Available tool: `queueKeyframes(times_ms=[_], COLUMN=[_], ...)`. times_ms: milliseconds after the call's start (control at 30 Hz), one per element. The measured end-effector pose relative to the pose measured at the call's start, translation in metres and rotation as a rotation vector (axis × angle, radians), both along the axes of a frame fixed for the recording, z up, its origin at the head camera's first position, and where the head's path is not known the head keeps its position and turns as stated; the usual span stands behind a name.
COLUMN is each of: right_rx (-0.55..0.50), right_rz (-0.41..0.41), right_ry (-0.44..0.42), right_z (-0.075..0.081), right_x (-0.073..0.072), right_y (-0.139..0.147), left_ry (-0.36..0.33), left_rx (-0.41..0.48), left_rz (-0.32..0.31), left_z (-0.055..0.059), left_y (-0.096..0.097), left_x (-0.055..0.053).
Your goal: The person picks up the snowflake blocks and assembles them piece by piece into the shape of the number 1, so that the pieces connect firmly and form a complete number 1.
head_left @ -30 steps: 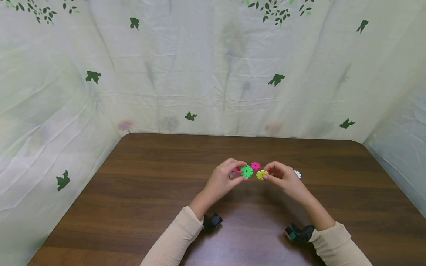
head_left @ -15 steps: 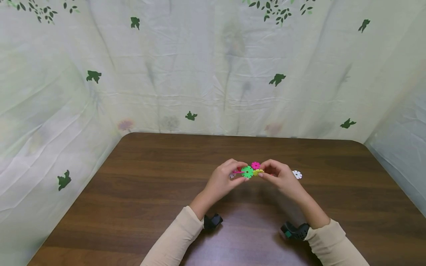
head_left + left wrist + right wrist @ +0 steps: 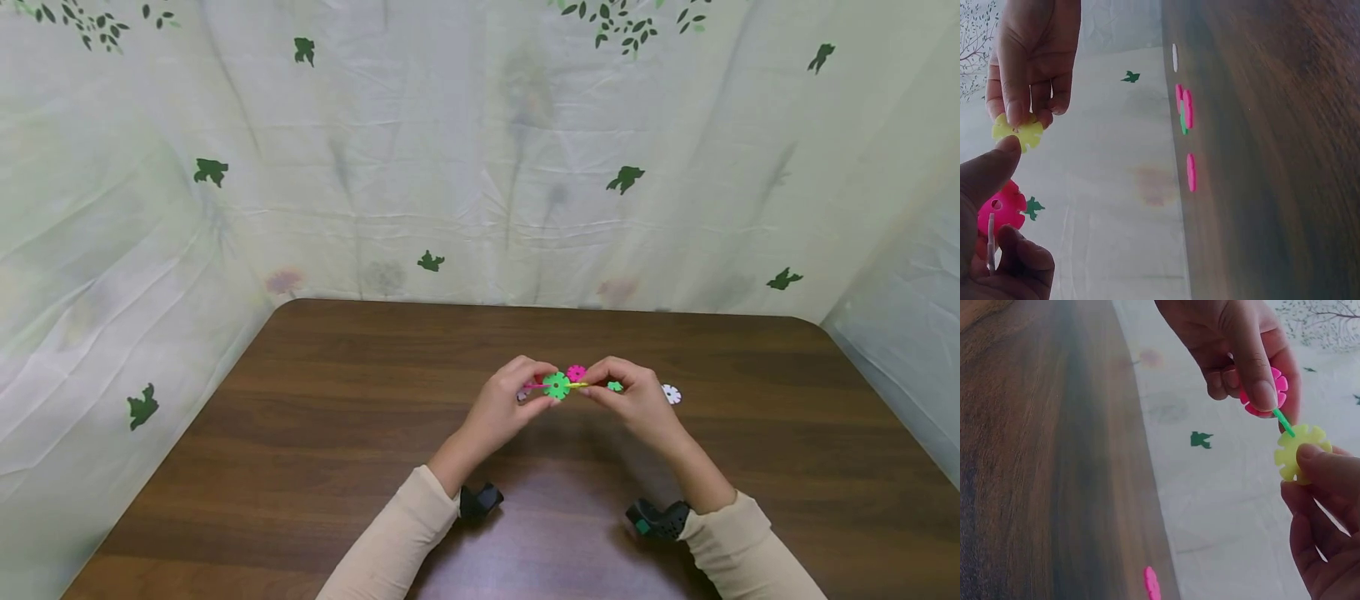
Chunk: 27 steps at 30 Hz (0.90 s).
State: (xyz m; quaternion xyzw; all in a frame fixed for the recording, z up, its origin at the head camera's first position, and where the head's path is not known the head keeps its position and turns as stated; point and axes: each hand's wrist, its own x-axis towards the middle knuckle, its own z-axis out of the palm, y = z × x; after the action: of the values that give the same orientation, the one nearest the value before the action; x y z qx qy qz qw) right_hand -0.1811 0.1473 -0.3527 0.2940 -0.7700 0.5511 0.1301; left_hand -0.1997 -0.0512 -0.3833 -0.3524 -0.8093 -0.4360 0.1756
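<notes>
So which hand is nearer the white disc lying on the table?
Right. The right hand is just left of the white disc in the head view; the left hand is farther left, past the yellow disc.

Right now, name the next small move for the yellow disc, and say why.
I'd gently press the yellow disc into the green disc with the right grip, the left grip steadying the green one. The two meet crosswise at their edges, and whether they have locked isn't clear, so a light push seems sensible.
</notes>
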Motion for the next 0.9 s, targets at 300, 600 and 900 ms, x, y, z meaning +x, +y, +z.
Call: queueKeyframes(times_ms=[300,600,900], right_rx=[0.000,0.003,0.015], right_rz=[-0.001,0.011,0.026], right_ry=[0.014,-0.084,-0.113], right_z=[-0.0023,-0.0001,-0.0004], right_x=[-0.0007,-0.0005,-0.0007], right_y=[-0.0031,-0.0001,0.0019], left_ry=[-0.008,0.036,0.076], left_rx=[-0.014,-0.056,-0.042], left_rz=[-0.011,0.070,0.036], left_z=[-0.0016,-0.0007,-0.0001], left_y=[0.0000,-0.0042,-0.0036], left_x=[-0.0002,-0.0023,-0.0030])
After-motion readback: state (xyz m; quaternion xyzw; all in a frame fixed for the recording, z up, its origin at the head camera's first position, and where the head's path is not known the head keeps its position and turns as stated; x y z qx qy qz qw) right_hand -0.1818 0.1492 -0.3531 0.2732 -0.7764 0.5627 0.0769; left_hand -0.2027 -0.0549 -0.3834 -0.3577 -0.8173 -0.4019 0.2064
